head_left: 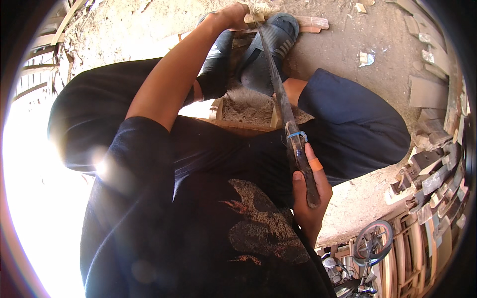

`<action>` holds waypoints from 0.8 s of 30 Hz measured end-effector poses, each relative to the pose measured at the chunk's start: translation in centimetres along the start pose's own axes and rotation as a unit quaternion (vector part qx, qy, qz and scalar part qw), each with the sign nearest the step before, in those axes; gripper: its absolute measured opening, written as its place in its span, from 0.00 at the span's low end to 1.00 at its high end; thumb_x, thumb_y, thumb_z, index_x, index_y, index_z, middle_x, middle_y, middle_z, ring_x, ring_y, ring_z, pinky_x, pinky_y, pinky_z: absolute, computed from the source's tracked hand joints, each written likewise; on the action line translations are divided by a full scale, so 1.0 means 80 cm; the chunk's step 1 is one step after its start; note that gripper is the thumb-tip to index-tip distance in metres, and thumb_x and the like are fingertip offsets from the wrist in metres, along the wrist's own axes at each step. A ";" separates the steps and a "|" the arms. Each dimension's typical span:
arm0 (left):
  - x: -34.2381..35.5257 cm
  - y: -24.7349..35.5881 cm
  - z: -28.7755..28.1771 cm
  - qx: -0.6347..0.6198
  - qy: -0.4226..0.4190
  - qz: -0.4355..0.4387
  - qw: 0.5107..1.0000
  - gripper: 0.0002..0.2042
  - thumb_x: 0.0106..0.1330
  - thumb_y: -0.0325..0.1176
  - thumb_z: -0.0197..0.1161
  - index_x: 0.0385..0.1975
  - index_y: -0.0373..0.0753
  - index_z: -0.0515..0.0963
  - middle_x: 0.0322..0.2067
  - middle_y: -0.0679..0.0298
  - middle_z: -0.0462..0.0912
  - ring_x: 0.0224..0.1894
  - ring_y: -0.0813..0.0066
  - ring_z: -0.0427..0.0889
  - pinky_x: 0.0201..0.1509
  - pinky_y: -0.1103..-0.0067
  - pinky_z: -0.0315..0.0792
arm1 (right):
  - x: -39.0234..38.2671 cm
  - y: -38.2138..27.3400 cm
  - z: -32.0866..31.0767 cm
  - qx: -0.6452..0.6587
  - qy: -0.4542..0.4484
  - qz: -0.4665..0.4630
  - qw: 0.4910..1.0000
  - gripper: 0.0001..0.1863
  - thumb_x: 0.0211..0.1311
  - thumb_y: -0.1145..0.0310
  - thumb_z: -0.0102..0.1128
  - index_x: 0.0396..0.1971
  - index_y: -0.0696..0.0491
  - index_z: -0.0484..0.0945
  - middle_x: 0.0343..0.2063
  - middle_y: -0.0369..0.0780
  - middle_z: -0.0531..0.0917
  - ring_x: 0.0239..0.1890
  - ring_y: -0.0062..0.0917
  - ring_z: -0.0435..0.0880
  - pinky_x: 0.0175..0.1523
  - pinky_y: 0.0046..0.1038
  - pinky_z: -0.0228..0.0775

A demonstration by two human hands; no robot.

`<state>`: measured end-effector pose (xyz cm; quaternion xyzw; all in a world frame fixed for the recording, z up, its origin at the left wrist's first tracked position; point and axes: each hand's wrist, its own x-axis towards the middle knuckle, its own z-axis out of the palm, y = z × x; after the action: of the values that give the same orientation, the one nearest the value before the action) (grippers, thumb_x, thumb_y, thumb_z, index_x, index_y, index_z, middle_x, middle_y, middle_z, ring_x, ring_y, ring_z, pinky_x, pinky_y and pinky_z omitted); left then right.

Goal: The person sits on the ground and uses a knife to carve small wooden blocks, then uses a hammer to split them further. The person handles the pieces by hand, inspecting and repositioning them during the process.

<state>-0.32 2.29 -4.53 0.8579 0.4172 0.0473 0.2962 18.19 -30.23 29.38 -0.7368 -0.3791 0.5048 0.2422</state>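
Black shirt (pixel 198 238) nearest, right grip (pixel 314 211) wraps a tool handle (pixel 303 166); what left grip (pixel 229 17) holds is unclear.

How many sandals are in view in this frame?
2: the left sandal, partly hidden by the left forearm, and the right sandal, partly crossed by the long blade.

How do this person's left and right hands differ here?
The right hand grips the dark handle of a long blade; the left hand is up by the blade's far end.
The right hand wears an orange band on a finger; none shows on the left hand.
The right hand is near the shirt, the left hand near the sandals.
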 end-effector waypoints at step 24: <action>-0.014 0.026 -0.020 0.081 -0.041 -0.103 0.991 0.20 0.50 0.44 0.69 0.38 0.36 0.80 0.40 0.47 0.82 0.47 0.54 0.81 0.53 0.66 0.75 | 0.009 -0.013 0.030 -0.071 0.001 -0.058 0.996 0.26 0.62 0.77 0.55 0.61 0.60 0.65 0.37 0.53 0.81 0.39 0.38 0.86 0.44 0.33 0.74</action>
<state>-0.11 1.22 -1.88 0.8329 0.4930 -0.0520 0.2458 15.78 -29.08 28.88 -0.7295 -0.4556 0.4609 0.2187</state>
